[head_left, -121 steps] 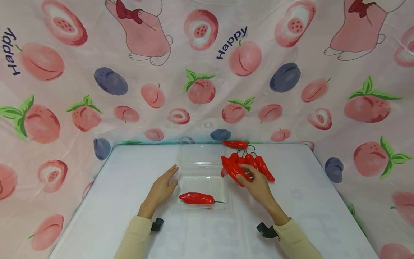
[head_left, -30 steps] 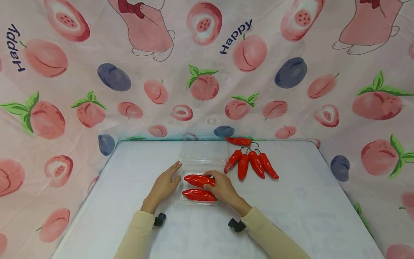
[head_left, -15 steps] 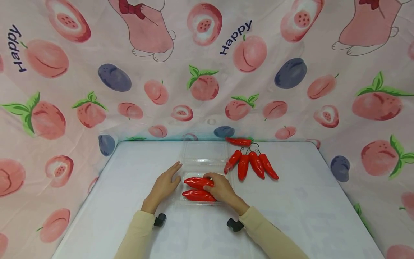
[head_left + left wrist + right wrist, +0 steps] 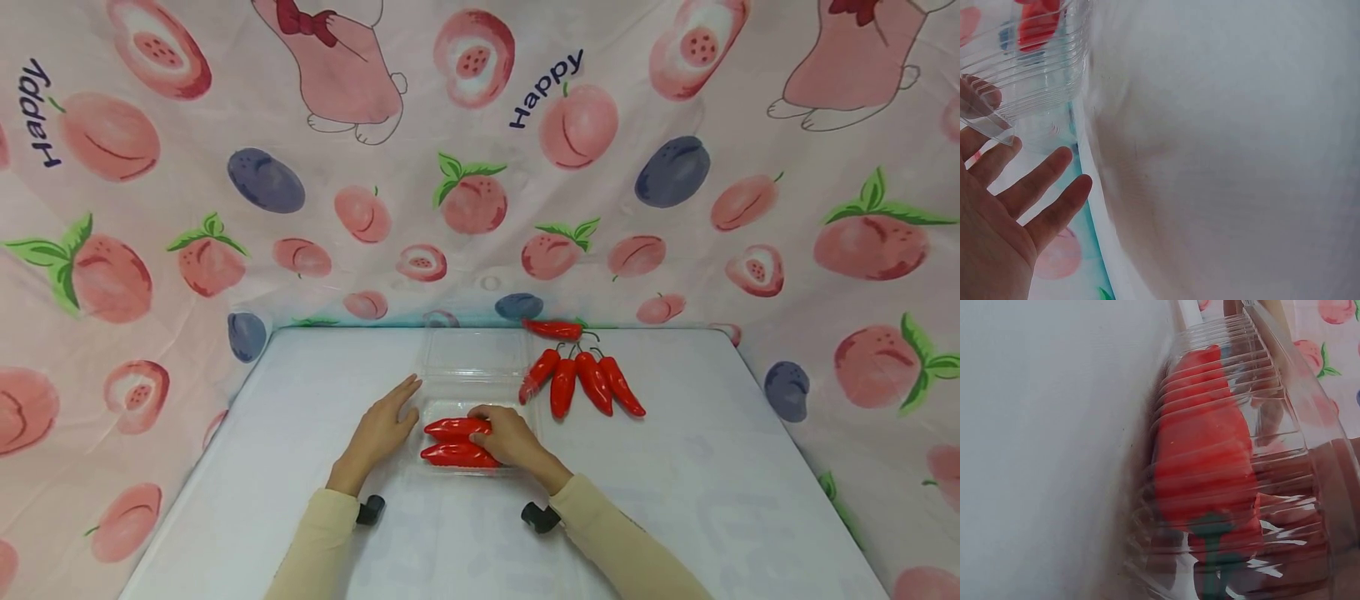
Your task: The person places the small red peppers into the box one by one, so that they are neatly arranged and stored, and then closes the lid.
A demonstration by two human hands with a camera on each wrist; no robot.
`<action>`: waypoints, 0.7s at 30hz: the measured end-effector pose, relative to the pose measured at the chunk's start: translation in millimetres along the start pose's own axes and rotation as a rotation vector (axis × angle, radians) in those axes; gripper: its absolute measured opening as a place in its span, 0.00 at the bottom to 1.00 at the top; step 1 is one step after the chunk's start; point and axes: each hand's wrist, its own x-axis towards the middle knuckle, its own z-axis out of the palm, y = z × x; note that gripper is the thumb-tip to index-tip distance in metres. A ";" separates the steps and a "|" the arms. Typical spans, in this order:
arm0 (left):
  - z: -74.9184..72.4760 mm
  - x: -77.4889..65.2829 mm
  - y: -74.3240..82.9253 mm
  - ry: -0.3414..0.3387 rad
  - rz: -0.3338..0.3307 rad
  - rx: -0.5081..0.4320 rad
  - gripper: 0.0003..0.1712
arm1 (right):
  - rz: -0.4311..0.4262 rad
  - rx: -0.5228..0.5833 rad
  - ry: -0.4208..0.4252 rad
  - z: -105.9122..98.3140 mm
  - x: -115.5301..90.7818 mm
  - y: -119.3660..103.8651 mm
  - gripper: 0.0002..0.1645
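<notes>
A clear plastic box (image 4: 457, 472) lies on the table, its hinged lid (image 4: 476, 352) folded back behind it. Inside, two red chili peppers lie side by side: a rear pepper (image 4: 448, 430) and a front pepper (image 4: 453, 455). My right hand (image 4: 513, 437) reaches into the box and pinches the rear pepper near its stem end. The right wrist view looks through the ribbed wall at a red pepper (image 4: 1204, 444) with a green stem. My left hand (image 4: 381, 427), fingers extended, stays at the box's left side; in the left wrist view its spread fingers (image 4: 1060, 206) are near the box corner (image 4: 1041, 94).
Several more red peppers (image 4: 594, 383) fan out on the table right of the lid, with another pepper (image 4: 555, 330) behind them at the back edge. A fruit-print curtain (image 4: 480, 125) rises behind the white table (image 4: 712, 483).
Since four seconds ago, my right hand has carried a pepper from the right-hand pile into the box behind the first one. Lately it has eased slightly forward and left; my left hand keeps its place.
</notes>
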 end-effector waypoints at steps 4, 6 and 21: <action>-0.2 0.7 0.3 0.009 0.011 -0.002 0.30 | 0.010 -0.002 -0.013 -1.6 0.2 -0.8 0.25; -0.1 1.3 0.6 0.014 0.019 -0.004 0.30 | 0.014 0.000 -0.016 -2.9 -0.4 -1.6 0.25; 0.9 -0.3 1.6 0.021 0.021 -0.016 0.30 | -0.047 0.044 0.041 -11.4 -9.3 -8.1 0.26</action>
